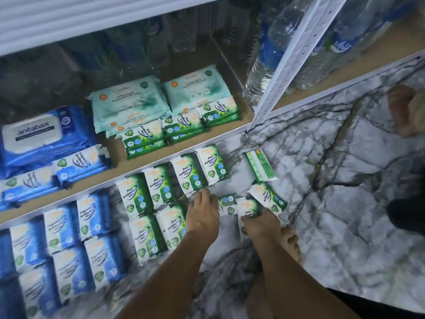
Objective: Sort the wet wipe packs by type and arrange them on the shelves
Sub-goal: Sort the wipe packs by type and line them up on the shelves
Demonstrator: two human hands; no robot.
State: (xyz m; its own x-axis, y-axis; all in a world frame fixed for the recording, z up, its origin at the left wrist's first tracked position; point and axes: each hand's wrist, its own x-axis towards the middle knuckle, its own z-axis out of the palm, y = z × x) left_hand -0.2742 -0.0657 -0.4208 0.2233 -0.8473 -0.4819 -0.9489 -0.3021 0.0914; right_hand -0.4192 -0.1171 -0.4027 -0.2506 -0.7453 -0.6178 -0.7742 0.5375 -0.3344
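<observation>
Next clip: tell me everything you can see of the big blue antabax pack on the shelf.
The antabax pack is a large, soft pouch of glossy blue plastic with a white, rigid-looking flip lid printed "antabax". It lies lid-up and slightly tilted at the left of the shelf, apparently on more blue packaging beneath. The lid looks closed. Smaller blue-and-white wipe packs lie against its front edge, and a mint-green pack sits just to its right. Its left end runs out of view.
</observation>
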